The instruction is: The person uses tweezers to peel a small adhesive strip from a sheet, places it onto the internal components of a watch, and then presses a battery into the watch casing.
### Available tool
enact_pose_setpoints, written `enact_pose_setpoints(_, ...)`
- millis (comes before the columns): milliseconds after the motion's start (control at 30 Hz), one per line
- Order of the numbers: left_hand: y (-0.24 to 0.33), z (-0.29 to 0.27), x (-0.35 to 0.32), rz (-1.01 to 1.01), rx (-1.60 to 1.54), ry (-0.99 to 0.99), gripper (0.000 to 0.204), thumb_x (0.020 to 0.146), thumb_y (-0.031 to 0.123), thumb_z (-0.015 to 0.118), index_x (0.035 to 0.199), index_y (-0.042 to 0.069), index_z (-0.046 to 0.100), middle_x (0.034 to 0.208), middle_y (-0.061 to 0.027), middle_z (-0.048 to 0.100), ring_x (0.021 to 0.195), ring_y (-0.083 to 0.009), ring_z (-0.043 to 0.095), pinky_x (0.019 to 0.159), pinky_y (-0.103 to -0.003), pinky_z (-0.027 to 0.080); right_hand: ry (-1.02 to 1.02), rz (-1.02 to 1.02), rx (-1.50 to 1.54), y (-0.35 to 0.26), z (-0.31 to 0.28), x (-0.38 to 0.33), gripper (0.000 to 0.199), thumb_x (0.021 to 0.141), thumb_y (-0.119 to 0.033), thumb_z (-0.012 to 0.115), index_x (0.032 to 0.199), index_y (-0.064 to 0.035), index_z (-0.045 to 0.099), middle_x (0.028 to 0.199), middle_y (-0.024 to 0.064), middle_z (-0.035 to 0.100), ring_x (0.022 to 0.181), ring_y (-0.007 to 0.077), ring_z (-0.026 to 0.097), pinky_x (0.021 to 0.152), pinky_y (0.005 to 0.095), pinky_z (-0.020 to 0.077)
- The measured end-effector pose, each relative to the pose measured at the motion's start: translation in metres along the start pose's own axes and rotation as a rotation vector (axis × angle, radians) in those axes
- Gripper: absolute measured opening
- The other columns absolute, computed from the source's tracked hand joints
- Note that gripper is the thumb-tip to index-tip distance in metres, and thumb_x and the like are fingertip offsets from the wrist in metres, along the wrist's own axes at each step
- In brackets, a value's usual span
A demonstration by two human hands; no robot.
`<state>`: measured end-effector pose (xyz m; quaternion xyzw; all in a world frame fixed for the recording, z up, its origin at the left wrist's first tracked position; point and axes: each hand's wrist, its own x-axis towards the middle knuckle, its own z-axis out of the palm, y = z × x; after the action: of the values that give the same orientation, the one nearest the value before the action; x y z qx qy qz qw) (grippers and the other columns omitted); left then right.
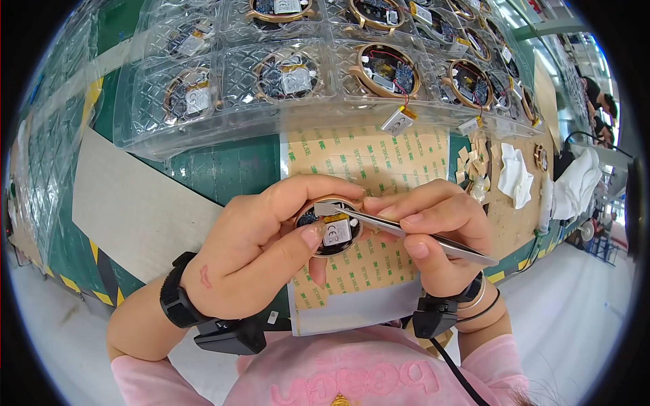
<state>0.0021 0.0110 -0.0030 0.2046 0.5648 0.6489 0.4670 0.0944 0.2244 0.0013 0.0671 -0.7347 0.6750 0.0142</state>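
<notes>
My left hand [254, 240] is closed round an open watch case [329, 252] with a rose-gold rim, its thumb lying over the near edge. Inside the case sit a silver battery [337, 232], amber tape and a dark circuit board. A small grey rectangular piece [326, 209] lies at the upper part of the case. In my right hand [440, 233] is a pair of metal tweezers [443, 245], gripped between thumb and fingers. The tweezers' tips reach over the case and meet the grey piece's right edge; whether they pinch it I cannot tell.
Clear plastic trays [237, 122] with several watch cases span the far side. A printed tan adhesive sheet [379, 159] lies beneath my hands on the green mat [210, 169]. Grey card [135, 210] is at left; peeled paper scraps [474, 162] and white cloth [514, 176] are at right.
</notes>
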Motion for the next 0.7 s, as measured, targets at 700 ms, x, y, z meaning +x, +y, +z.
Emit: enact_pose_setpoints(700, -0.0015, 0.0019, -0.0021, 0.007, 0.025, 0.027, 0.040, 0.096, 0.014, 0.038, 0.130, -0.004, 0.045, 0.100, -0.0086, 0.063, 0.065, -0.0080, 0.061, 0.050, -0.017, 0.042, 0.130, -0.017, -0.018, -0.0004, 0.0054, -0.0024, 0.020, 0.075, 0.003, 0.071, 0.092, -0.0048, 0.063, 0.097, 0.0158, 0.068, 0.092, 0.0266, 0.068, 0.076, 0.0340, 0.0546)
